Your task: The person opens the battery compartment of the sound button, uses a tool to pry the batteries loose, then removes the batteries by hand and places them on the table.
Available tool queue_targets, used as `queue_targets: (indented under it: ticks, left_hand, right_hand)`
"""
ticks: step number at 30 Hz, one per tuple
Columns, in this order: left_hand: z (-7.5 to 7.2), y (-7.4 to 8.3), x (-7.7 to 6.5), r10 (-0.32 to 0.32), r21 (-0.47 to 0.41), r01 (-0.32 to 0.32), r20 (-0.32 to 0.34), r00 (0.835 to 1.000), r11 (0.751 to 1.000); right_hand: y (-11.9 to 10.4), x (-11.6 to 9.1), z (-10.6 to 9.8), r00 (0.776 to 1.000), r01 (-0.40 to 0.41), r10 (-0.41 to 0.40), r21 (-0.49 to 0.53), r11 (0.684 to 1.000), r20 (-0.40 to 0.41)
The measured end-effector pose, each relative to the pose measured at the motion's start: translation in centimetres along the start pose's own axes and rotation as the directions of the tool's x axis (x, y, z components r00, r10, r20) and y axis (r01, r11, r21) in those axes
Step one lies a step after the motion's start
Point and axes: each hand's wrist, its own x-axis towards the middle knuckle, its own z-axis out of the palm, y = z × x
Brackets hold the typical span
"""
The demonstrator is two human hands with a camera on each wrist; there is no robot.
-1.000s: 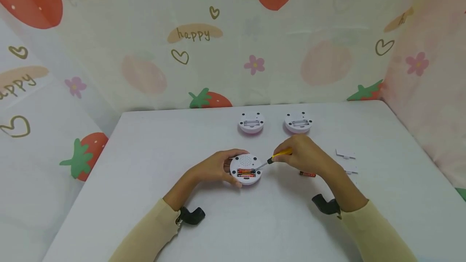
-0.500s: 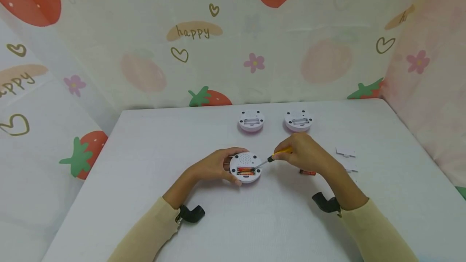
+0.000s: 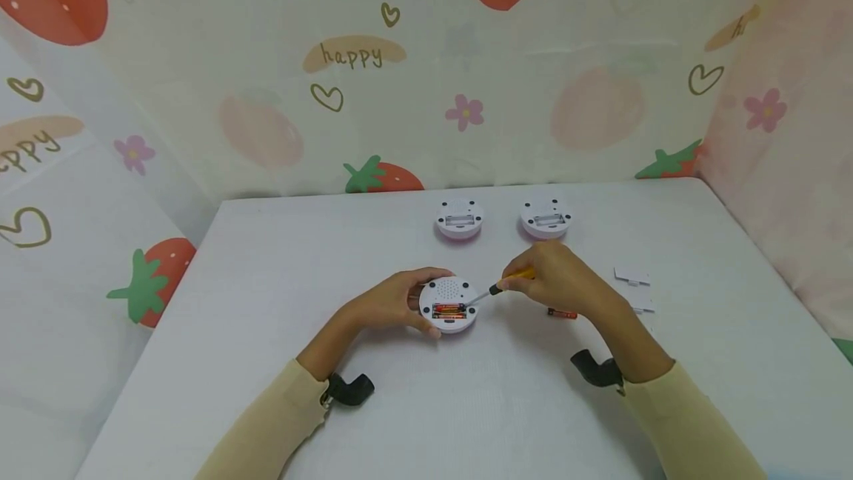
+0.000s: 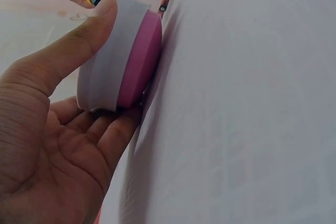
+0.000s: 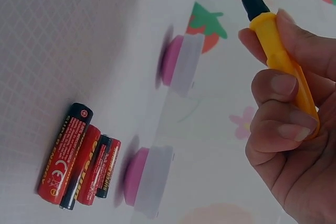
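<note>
My left hand [image 3: 386, 304] grips a round white device [image 3: 448, 287] by its left side, thumb at the near edge and fingers behind. Its pink underside [image 4: 143, 61] shows in the left wrist view, facing the table. Two red batteries [image 3: 449, 311] lie in the device's uncovered compartment. A screwdriver with a yellow handle [image 5: 283, 61] is held in my right hand [image 3: 556, 280], fingers curled round the handle. Its thin metal shaft [image 3: 477, 298] reaches to the right end of the batteries; whether the tip touches them is too small to tell.
Two similar devices, the left one [image 3: 460, 221] and the right one [image 3: 546, 219], stand farther back, their compartments uncovered. Several loose red-and-black batteries [image 5: 63, 156] lie beneath my right forearm. White battery covers [image 3: 631, 277] lie on the white table [image 3: 300, 243] at right.
The head view tilts slightly, so everything sits a little higher or lower in it. Both hands keep their hold, and the screwdriver tip stays at the right end of the compartment.
</note>
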Motion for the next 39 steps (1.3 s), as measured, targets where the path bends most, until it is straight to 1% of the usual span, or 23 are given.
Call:
queue_targets:
  ticks: [11,25,34,39]
  left_hand:
    - [0.05,-0.18,0.03,-0.003,0.008,0.003,-0.003,1.000,1.000]
    - [-0.04,-0.37,0.08,0.010,-0.042,-0.009,0.017,1.000,0.999]
    - [-0.01,-0.22,-0.09,0.012,-0.071,-0.010,0.026,1.000,0.997]
    - [-0.04,-0.13,-0.09,0.012,-0.051,-0.011,0.021,1.000,0.999]
  right_hand:
    - [-0.17,-0.07,-0.11,1.000,-0.006,0.006,-0.018,1.000,0.005]
    - [-0.16,-0.20,-0.31,1.000,0.013,-0.013,-0.024,1.000,0.012]
    - [-0.13,-0.21,-0.27,1.000,0.023,-0.022,-0.069,0.997,0.014]
    - [-0.13,-0.25,-0.44,1.000,0.009,-0.007,-0.087,0.996,0.026]
